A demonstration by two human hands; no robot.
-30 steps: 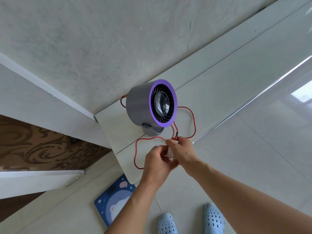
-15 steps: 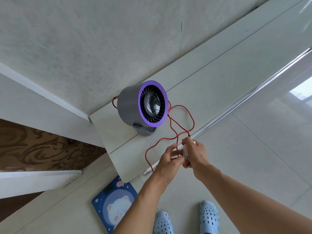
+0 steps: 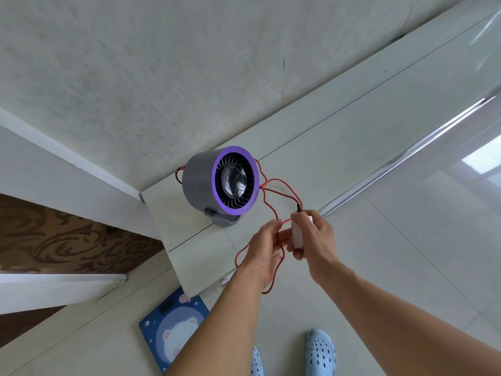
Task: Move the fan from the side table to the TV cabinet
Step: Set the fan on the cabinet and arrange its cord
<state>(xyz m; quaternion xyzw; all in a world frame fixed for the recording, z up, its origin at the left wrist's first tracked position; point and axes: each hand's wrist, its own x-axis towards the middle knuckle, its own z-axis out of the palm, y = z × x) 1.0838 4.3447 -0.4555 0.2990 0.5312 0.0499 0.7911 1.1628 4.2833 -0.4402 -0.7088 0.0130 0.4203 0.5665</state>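
The right hand (image 3: 311, 237) is wrapped around a small white plug block (image 3: 297, 234), thumb and fingers pressed on its sides, with the red cord (image 3: 282, 184) entering at its top. The left hand (image 3: 267, 249) is curled loosely beside it, fingertips pinching a strand of the same cord, which hangs in a loop below the wrist. Holding plug and slack together probably serves to gather the loose cable so it does not trail or snag. The cord runs up in loops to the grey fan with the purple rim (image 3: 219, 181), which stands upright on its foot near the end of the pale TV cabinet top (image 3: 352, 131), close to the wall (image 3: 135, 63); no side table is in view. Below lie a blue bear-print scale (image 3: 173, 328) and light blue clogs (image 3: 320, 351) on the tiled floor.
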